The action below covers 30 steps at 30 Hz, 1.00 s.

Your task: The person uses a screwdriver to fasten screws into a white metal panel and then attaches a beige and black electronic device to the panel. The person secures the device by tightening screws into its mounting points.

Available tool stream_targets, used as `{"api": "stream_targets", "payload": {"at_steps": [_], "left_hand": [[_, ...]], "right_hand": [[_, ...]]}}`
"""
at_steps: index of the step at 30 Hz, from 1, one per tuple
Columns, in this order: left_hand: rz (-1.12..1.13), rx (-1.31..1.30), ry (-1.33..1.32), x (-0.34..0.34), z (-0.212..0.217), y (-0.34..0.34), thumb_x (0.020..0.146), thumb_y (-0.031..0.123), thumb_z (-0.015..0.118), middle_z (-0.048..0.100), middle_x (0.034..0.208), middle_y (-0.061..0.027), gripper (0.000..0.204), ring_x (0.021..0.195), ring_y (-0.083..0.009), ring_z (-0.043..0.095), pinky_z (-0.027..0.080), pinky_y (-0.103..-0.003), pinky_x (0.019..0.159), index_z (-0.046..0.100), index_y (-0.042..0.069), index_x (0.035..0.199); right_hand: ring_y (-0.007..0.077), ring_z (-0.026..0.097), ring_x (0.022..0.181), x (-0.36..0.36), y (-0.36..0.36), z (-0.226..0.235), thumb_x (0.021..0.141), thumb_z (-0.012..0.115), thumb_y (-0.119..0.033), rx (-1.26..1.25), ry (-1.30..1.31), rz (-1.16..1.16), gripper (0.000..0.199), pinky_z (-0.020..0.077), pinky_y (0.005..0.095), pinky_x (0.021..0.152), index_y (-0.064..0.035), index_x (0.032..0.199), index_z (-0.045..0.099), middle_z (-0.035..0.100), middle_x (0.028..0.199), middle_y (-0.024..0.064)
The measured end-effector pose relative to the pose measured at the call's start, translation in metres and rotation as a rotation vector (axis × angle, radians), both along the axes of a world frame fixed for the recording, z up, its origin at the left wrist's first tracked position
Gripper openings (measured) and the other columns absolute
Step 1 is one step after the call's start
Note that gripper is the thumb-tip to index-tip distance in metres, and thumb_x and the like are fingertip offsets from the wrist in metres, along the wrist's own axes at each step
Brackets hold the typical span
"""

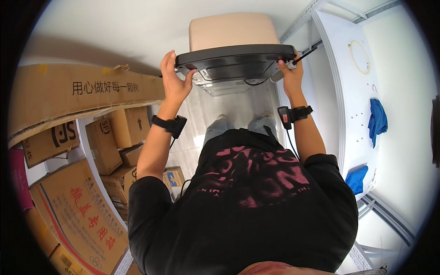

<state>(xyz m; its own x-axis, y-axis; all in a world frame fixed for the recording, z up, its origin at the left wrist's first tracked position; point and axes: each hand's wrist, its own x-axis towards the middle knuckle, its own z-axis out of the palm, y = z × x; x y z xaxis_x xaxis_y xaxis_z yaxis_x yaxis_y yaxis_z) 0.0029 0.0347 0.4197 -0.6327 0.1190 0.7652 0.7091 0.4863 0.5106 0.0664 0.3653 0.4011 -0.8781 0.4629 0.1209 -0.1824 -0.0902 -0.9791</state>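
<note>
Between my hands is a wide black panel [238, 59] with a curved, thick rim and molded ridges. My left hand [176, 80] is closed on its left end, thumb on the near face and fingers on the outer edge. My right hand [292, 75] grips the right end. A tool like a screwdriver [277, 75], with a grey handle and a thin dark shaft, is also in my right hand, pointing up and right. Below the panel shows a pale grey, boxy part [224, 87]; whether it is joined to the panel I cannot tell.
Behind the panel stands a beige block with rounded corners [233, 30]. Cardboard boxes [87, 211] fill shelves on the left, and a long carton [91, 91] juts in there. At right are a white board [353, 91], blue cloths [378, 121] and metal frames [385, 217].
</note>
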Motion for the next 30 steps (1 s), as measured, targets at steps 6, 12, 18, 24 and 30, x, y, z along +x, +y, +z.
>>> {"api": "stream_targets", "payload": {"at_steps": [6,12,18,24,30], "left_hand": [[0.075,-0.053,-0.351,-0.003,0.006,-0.002,0.06,0.005,0.08,0.057,0.096,-0.0132,0.057,0.09,-0.0298,0.054,0.045,-0.038,0.078,0.053,0.004,0.11],[0.107,-0.258,-0.348,-0.003,0.027,0.001,0.059,0.01,0.081,0.057,0.094,-0.0117,0.053,0.089,-0.0297,0.054,0.043,-0.039,0.081,0.054,0.005,0.104],[0.024,-0.547,-0.155,0.003,0.069,0.026,0.057,0.019,0.082,0.054,0.105,-0.009,0.057,0.097,-0.0285,0.051,0.04,-0.04,0.084,0.055,0.01,0.107],[-0.027,-0.782,-0.028,0.005,0.079,0.065,0.058,0.025,0.081,0.052,0.102,-0.0046,0.064,0.093,-0.023,0.05,0.039,-0.035,0.075,0.054,0.018,0.115],[-0.065,-0.741,0.015,-0.01,0.066,0.073,0.059,0.021,0.08,0.051,0.09,-0.0038,0.06,0.085,-0.0221,0.049,0.038,-0.034,0.071,0.058,0.017,0.115]], "right_hand": [[0.014,0.056,0.095,0.0,0.0,-0.004,0.08,0.062,0.005,0.026,-0.011,-0.047,0.049,0.0481,0.0272,0.078,-0.0056,0.125,0.046,0.057,0.106,0.0046],[0.0148,0.056,0.096,-0.006,0.004,-0.019,0.076,0.069,0.002,0.264,-0.06,-0.092,0.049,0.0446,0.027,0.084,-0.0035,0.12,0.049,0.06,0.105,0.0055],[0.0151,0.057,0.095,-0.004,-0.004,-0.006,0.074,0.07,0.001,0.2,-0.076,-0.098,0.047,0.0446,0.027,0.083,-0.0028,0.117,0.051,0.061,0.103,0.0055],[0.0149,0.057,0.094,-0.002,-0.004,-0.008,0.075,0.071,0.0,0.177,-0.049,-0.097,0.048,0.0446,0.0268,0.083,-0.0031,0.118,0.05,0.06,0.104,0.0056],[0.0149,0.056,0.097,-0.002,0.001,-0.017,0.076,0.068,0.003,0.399,-0.06,-0.169,0.041,0.0465,0.027,0.079,-0.0013,0.114,0.052,0.058,0.108,0.0073]]}}
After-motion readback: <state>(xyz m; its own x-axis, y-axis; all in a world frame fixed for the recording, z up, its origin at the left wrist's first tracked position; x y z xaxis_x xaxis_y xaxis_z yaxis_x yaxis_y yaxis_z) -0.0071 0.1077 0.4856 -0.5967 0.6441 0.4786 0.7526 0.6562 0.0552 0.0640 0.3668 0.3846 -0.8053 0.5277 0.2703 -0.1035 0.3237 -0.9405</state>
